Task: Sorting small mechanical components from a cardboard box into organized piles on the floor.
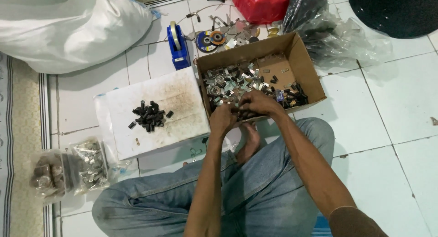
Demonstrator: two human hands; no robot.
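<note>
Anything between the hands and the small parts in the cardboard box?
Nothing visible. Both the left hand and the right hand are already inside the open cardboard box, over its near wall and down on the mixed metal and black parts. What the fingers grip is hidden.

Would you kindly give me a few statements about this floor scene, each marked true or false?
1. Both hands, left hand and right hand, are at the cardboard box of small metal parts. True.
2. The black pieces lie heaped on a white board. True.
3. The tape dispenser is red. False: it is blue.
4. The clear bags of parts sit inside the box. False: they lie on the floor tiles by the person's knee.
</note>
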